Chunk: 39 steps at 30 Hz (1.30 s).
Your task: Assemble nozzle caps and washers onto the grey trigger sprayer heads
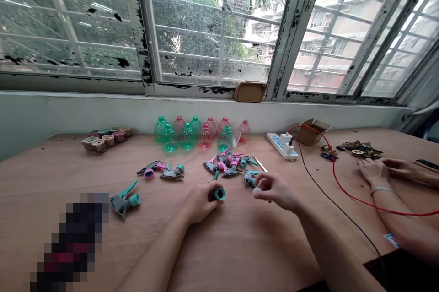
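Green and red plastic bottles (pixel 188 132) are stood upright in two rows near the far edge of the wooden table (pixel 240 251) and appear empty. A teal-collared trigger sprayer head (pixel 218 193) is clenched in the left hand (pixel 199 202), its body hidden by the fist. The right hand (pixel 278 191) is half open just beside it, fingertips drawn together at a small teal piece (pixel 256 190); contact cannot be confirmed. Further sprayer heads (pixel 222 164) lie loose beyond.

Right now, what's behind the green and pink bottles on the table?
A pale wall stands behind the plastic bottles. The front bottles hide the back row's lower halves and the wall's bottom edge.
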Motion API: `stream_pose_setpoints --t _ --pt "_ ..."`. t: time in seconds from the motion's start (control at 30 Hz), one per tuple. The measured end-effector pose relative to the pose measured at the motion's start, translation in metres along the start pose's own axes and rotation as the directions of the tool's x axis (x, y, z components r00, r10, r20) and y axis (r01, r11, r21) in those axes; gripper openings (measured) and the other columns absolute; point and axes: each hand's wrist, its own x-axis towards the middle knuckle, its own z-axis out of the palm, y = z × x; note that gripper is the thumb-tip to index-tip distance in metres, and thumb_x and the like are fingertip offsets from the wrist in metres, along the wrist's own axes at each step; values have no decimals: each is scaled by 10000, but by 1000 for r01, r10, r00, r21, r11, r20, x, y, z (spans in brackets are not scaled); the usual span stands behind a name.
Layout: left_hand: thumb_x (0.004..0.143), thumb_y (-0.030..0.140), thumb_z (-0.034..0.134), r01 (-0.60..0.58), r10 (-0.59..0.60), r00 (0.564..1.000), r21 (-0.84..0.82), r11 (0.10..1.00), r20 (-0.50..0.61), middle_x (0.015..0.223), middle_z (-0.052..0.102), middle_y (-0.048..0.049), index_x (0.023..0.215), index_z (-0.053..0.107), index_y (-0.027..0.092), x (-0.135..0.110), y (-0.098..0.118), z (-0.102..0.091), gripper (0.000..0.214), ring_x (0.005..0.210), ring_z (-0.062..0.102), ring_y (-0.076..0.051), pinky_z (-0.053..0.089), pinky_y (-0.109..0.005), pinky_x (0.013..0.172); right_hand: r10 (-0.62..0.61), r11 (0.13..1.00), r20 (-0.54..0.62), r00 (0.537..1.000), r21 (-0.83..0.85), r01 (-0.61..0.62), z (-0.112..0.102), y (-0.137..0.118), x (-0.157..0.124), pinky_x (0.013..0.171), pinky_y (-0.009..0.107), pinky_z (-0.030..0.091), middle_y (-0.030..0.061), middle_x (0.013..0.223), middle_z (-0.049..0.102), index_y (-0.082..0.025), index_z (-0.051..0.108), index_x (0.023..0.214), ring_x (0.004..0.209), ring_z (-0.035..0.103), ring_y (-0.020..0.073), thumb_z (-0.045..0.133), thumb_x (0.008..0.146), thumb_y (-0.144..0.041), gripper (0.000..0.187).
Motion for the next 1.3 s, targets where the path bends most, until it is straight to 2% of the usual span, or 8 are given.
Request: stream_pose_setpoints --t 0.13,0.27,0.43,0.6,0.77,0.93,1.17,1.3 --pt "709 161 606 -25 25 1000 -5 1000 8 824 675 14 998 642 214 -1 3 -2 297 710 567 -137 395 -224 636 -146 973 77 986 193 129 50 -23 31 439 212 444 -2 594 618 -142 636 764 501 554 111 791 632 -331 279" --pt "724 149 598 -48 48 999 -2 999 11 810 674 26 1013 651 232 -1 5 -3 306 699 565 -132 384 -219 625 -232 905 67 970 380 190 71 -19 55 550 260 506 25 666 660 -126 705 782 575 597 126 811 618 -326 280" --pt "750 144 586 -74 75 997 -30 997 10 903 696 9 1047 658 232 -1 5 0 318 756 586 -142 397 -219 659 -249 897 73 966 394 201 78 -1 56 522 245 480 7 644 652 -140 721 852 532 570 108 789 665 -340 282" --pt "758 149 581 -62 63 998 -52 997 19 921 698 13 1072 654 243 0 3 2 336 788 595 -149 402 -221 679 -224 890 8 974 410 201 85 7 52 486 218 443 -10 650 636 -146 647 763 514 548 94 803 645 -380 304" --pt "739 137 569 -46 47 999 -42 998 18 909 699 11 1075 656 238 -1 1 1 361 767 589 -148 398 -223 666 -219 918 -17 976 334 212 87 11 53 484 220 412 2 631 635 -142 651 754 503 518 94 780 672 -413 311" --pt "747 182 574 -32 32 999 -50 998 9 915 699 -2 1069 661 228 -1 1 2 337 764 590 -154 407 -227 659 -278 923 -72 958 256 287 86 10 51 538 229 407 11 686 641 -155 658 757 580 527 108 764 697 -393 267" --pt "744 176 590 -31 30 999 -39 999 -21 880 700 8 1080 661 237 -1 2 2 349 738 592 -147 404 -224 656 -220 900 -22 975 380 212 87 12 52 465 210 352 -14 634 609 -155 647 744 492 459 79 779 668 -426 312" --pt "750 183 590 -33 32 999 -46 998 -19 897 700 -1 1089 656 228 -1 2 2 348 751 593 -152 404 -224 652 -228 905 -22 973 363 221 88 13 52 474 211 353 -16 637 613 -152 660 759 503 466 80 774 681 -417 299"
